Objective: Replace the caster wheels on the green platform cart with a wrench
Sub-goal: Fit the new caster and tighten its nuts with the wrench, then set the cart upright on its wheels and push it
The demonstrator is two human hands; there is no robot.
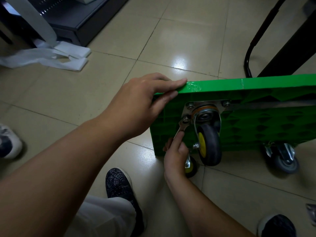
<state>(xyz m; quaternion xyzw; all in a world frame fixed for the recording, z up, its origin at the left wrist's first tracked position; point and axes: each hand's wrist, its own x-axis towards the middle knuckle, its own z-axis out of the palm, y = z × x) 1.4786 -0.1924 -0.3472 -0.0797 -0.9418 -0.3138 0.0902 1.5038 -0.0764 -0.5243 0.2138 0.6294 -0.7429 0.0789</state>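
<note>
The green platform cart (256,127) stands on its edge on the tiled floor, underside facing me. My left hand (140,101) grips its top left corner, fingers over the rim. A caster with a black tyre and yellow hub (209,144) hangs from a metal mounting plate (206,106). My right hand (176,154) holds a small silver wrench (182,128) whose head sits on the plate's lower left bolt (185,120). A second yellow-hub wheel (190,166) lies on the floor behind my right hand.
A grey caster (282,159) sits on the floor beside the cart's lower edge. A black tubular handle (251,53) rises behind the cart. White packing foam (51,55) and dark cabinets are at the far left. My shoes (119,183) and another person's shoe (8,142) are nearby.
</note>
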